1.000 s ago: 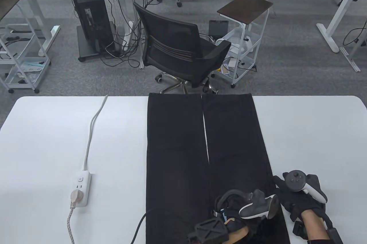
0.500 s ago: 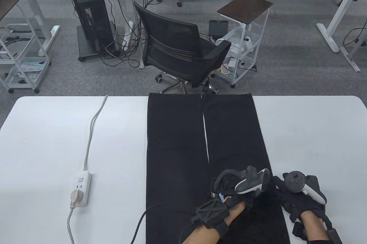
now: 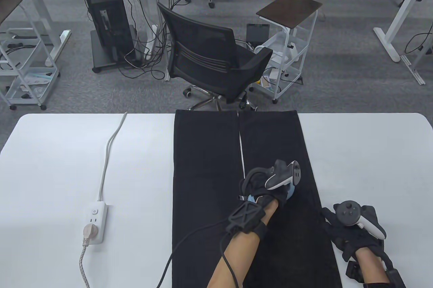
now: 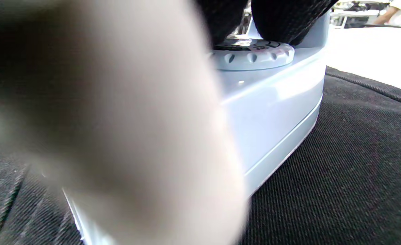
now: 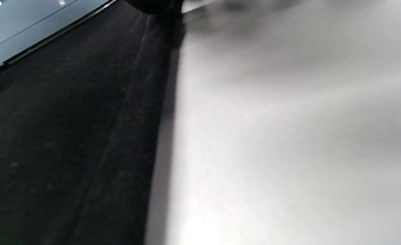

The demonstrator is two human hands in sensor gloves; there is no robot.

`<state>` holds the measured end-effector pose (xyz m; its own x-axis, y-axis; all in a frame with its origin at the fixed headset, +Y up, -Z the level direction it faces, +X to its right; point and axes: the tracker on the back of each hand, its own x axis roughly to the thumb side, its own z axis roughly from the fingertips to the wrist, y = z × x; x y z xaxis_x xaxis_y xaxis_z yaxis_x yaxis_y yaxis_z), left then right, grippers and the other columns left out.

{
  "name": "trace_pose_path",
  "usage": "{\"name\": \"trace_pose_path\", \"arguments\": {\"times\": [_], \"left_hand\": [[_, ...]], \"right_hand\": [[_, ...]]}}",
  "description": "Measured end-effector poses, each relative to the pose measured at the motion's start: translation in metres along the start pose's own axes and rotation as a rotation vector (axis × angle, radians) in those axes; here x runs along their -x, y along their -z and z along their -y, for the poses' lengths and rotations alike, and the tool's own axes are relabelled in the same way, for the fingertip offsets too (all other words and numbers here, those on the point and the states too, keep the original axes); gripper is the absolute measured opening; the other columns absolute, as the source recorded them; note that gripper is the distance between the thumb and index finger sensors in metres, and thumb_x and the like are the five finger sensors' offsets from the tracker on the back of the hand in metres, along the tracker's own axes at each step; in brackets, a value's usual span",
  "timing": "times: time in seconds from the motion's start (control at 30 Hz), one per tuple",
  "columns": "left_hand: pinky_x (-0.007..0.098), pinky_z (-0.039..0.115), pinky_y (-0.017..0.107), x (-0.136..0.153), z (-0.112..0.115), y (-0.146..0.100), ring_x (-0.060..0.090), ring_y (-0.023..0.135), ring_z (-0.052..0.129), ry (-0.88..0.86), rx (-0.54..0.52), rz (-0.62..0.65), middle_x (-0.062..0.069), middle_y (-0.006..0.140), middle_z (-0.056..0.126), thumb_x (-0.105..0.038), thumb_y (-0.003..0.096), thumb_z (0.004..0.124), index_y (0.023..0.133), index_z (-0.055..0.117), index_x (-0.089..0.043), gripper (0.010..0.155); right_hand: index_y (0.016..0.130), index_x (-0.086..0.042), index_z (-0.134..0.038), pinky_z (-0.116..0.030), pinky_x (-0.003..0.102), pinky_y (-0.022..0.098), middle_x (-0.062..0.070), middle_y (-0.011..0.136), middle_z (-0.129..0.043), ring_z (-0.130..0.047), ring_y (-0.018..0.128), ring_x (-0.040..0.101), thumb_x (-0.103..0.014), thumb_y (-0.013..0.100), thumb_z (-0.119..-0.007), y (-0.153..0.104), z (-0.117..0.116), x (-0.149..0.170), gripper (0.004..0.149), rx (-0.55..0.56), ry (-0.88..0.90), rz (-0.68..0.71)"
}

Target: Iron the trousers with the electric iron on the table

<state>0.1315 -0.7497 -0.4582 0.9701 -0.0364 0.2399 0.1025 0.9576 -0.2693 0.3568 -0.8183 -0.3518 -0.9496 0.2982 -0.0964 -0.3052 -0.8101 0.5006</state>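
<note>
Black trousers [image 3: 206, 166] lie flat along the white table [image 3: 67, 166], legs pointing away from me. My left hand [image 3: 267, 186] grips a light blue electric iron [image 3: 290, 191] that sits on the right trouser leg, about halfway up. The left wrist view shows the iron's body [image 4: 272, 112] and its dial [image 4: 255, 54] flat on the black cloth [image 4: 340, 170], under my gloved fingers [image 4: 289, 20]. My right hand [image 3: 333, 225] rests flat at the trousers' right edge near me. The right wrist view shows that edge [image 5: 146, 136], the table [image 5: 289, 136] and a corner of the iron [image 5: 33, 27].
A white power strip [image 3: 95, 222] with a plug [image 3: 88, 232] in it lies on the table's left side. The iron's dark cord [image 3: 189, 237] runs across the left trouser leg to the near edge. A black office chair [image 3: 213, 54] stands behind the far edge.
My left hand has slid the iron away from me along the right trouser leg, from near the front edge to about its middle. The right hand has stayed put.
</note>
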Motion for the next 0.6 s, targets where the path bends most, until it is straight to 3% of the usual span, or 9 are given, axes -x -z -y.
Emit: {"name": "trace_pose_path", "arguments": {"times": [0.23, 0.6], "left_hand": [[0.056, 0.08, 0.06, -0.01, 0.007, -0.024, 0.015, 0.046, 0.098, 0.054, -0.025, 0.038, -0.005, 0.056, 0.09, -0.052, 0.0632, 0.073, 0.093, 0.066, -0.014, 0.049], [0.056, 0.08, 0.06, -0.039, 0.03, -0.099, 0.015, 0.045, 0.098, 0.074, -0.021, 0.138, -0.005, 0.055, 0.09, -0.051, 0.0629, 0.074, 0.092, 0.067, -0.013, 0.049]], "right_hand": [[0.116, -0.026, -0.028, -0.024, 0.082, 0.061, 0.022, 0.119, -0.006, -0.006, 0.101, 0.058, -0.035, 0.066, -0.052, 0.0, 0.001, 0.0, 0.056, 0.002, 0.015, -0.002], [0.116, -0.025, -0.029, -0.025, 0.081, 0.062, 0.022, 0.119, -0.007, -0.007, 0.102, 0.057, -0.031, 0.066, -0.054, -0.001, 0.002, 0.003, 0.056, 0.008, 0.015, -0.001]]}}
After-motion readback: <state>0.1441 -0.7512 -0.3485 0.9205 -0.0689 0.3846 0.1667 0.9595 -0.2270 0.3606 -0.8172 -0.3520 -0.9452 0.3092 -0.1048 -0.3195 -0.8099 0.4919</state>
